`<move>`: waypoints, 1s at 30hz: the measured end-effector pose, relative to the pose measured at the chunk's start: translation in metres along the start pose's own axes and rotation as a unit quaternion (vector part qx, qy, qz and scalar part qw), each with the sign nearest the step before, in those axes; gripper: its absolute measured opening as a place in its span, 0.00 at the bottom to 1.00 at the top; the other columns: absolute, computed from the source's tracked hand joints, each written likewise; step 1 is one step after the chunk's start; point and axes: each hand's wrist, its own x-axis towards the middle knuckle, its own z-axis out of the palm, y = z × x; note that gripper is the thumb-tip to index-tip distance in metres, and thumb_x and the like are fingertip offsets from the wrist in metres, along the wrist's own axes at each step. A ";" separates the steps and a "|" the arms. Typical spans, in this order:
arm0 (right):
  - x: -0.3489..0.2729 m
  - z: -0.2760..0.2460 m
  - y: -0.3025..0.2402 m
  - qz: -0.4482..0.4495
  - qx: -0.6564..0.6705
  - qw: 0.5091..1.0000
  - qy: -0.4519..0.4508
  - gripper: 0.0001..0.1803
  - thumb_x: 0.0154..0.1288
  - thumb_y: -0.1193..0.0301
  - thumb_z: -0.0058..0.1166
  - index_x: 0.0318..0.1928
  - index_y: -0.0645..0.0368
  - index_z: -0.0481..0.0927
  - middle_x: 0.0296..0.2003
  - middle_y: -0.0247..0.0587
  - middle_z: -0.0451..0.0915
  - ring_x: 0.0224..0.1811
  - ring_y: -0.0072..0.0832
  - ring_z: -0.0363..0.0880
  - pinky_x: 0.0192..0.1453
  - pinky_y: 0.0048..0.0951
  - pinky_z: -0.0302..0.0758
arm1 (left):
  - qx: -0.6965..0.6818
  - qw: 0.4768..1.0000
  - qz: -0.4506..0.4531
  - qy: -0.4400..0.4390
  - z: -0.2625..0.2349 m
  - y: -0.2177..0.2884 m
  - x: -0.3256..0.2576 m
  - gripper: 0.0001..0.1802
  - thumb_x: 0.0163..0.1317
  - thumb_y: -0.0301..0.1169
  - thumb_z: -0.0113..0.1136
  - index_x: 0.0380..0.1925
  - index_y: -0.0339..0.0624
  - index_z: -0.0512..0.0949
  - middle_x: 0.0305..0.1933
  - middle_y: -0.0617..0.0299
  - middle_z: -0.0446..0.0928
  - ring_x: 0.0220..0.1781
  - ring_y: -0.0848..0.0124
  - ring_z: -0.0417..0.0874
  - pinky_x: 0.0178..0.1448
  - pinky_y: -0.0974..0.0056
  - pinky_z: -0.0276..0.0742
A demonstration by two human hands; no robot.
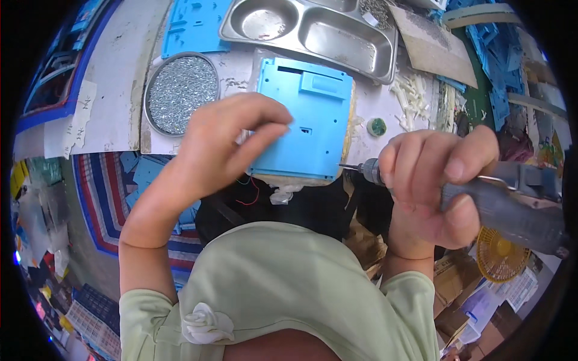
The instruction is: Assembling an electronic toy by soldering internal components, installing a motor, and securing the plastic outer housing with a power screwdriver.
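Observation:
A blue plastic panel (313, 138) with a raised rectangular block and small holes lies flat on a pale padded support (350, 120) in front of me. My left hand (241, 129) is over the panel's left side, thumb and forefinger brought together in a pinch. Whatever is between those fingertips is too small to make out. In my right hand (433, 180) I grip a dark electric screwdriver (512, 207), tilted nearly level. Its thin bit (349, 166) points left, at the panel's lower right corner; whether it touches cannot be told.
A round metal bowl of small screws (183, 93) stands left of the panel. Behind sits a steel compartment tray (346, 45). White plastic pieces (410, 99) and a small green round object (377, 126) lie to the right. Another blue panel (195, 27) rests at the back left.

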 end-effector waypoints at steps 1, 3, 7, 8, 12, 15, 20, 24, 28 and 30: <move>-0.009 0.002 0.001 0.009 -0.003 0.999 0.030 0.18 0.70 0.59 0.64 0.49 0.49 0.70 0.19 0.24 0.70 0.18 0.20 0.68 0.27 0.28 0.67 | 0.001 1.000 -0.030 0.000 -0.001 -0.002 -0.003 0.05 0.62 0.19 0.68 0.37 0.35 0.81 0.42 0.53 0.87 0.40 0.60 0.88 0.46 0.63 0.83; -0.024 0.003 0.008 0.011 0.005 0.999 0.043 0.17 0.68 0.62 0.66 0.47 0.53 0.72 0.20 0.29 0.72 0.19 0.23 0.68 0.27 0.29 0.67 | 0.016 0.997 -0.080 -0.014 0.003 -0.002 -0.006 0.06 0.61 0.21 0.69 0.35 0.36 0.80 0.45 0.54 0.87 0.46 0.59 0.87 0.53 0.60 0.81; -0.045 0.001 0.021 -0.014 0.021 0.999 0.029 0.14 0.66 0.73 0.67 0.45 0.60 0.74 0.26 0.39 0.76 0.25 0.27 0.72 0.32 0.33 0.70 | 0.135 0.989 0.057 0.006 0.019 -0.007 -0.004 0.11 0.57 0.24 0.72 0.35 0.39 0.78 0.52 0.55 0.85 0.54 0.55 0.84 0.62 0.53 0.76; -0.048 0.001 0.025 -0.022 0.018 0.999 0.024 0.13 0.65 0.76 0.66 0.45 0.62 0.74 0.27 0.41 0.77 0.26 0.28 0.73 0.33 0.34 0.71 | 0.134 0.988 0.073 0.002 0.023 -0.010 -0.004 0.12 0.57 0.25 0.73 0.35 0.40 0.77 0.54 0.55 0.85 0.57 0.55 0.84 0.65 0.51 0.75; -0.045 0.009 0.036 -0.011 -0.107 0.994 0.023 0.17 0.68 0.63 0.68 0.39 0.53 0.69 0.19 0.32 0.73 0.19 0.27 0.72 0.29 0.33 0.72 | 0.163 0.980 0.115 -0.009 0.036 -0.024 -0.009 0.12 0.59 0.30 0.72 0.34 0.42 0.76 0.56 0.57 0.83 0.63 0.55 0.81 0.71 0.44 0.72; -0.043 0.007 0.042 -0.031 -0.144 0.989 -0.028 0.19 0.68 0.62 0.69 0.37 0.53 0.69 0.18 0.32 0.73 0.19 0.28 0.73 0.31 0.35 0.75 | 0.158 0.982 0.102 -0.016 0.037 -0.026 -0.012 0.12 0.59 0.30 0.72 0.34 0.41 0.76 0.57 0.56 0.82 0.68 0.56 0.79 0.76 0.42 0.69; -0.021 -0.001 0.027 -0.036 -0.100 0.994 -0.039 0.21 0.68 0.58 0.69 0.33 0.52 0.69 0.16 0.31 0.71 0.17 0.28 0.72 0.31 0.36 0.77 | 0.141 0.985 0.093 -0.021 0.035 -0.025 -0.009 0.12 0.60 0.29 0.71 0.35 0.40 0.75 0.60 0.55 0.82 0.70 0.55 0.78 0.76 0.40 0.67; -0.009 0.005 0.053 -0.063 -0.184 0.980 -0.035 0.18 0.70 0.61 0.67 0.35 0.52 0.68 0.17 0.31 0.72 0.17 0.28 0.72 0.31 0.35 0.77 | 0.131 0.987 0.084 -0.031 0.037 -0.025 -0.017 0.12 0.61 0.28 0.70 0.37 0.40 0.75 0.62 0.54 0.82 0.71 0.54 0.78 0.77 0.39 0.66; 0.000 -0.003 0.055 -0.081 -0.106 0.987 -0.089 0.13 0.56 0.82 0.67 0.32 0.60 0.73 0.19 0.37 0.75 0.19 0.33 0.76 0.29 0.34 0.77 | 0.122 0.989 0.078 -0.036 0.034 -0.026 -0.015 0.11 0.62 0.29 0.70 0.37 0.41 0.75 0.62 0.55 0.82 0.71 0.55 0.78 0.77 0.39 0.64; 0.010 -0.014 0.053 -0.092 -0.091 0.987 -0.096 0.12 0.58 0.81 0.67 0.32 0.60 0.73 0.19 0.37 0.75 0.19 0.34 0.75 0.29 0.35 0.77 | 0.125 0.988 0.076 -0.039 0.033 -0.027 -0.014 0.11 0.62 0.30 0.70 0.37 0.41 0.76 0.62 0.55 0.81 0.71 0.55 0.78 0.78 0.39 0.64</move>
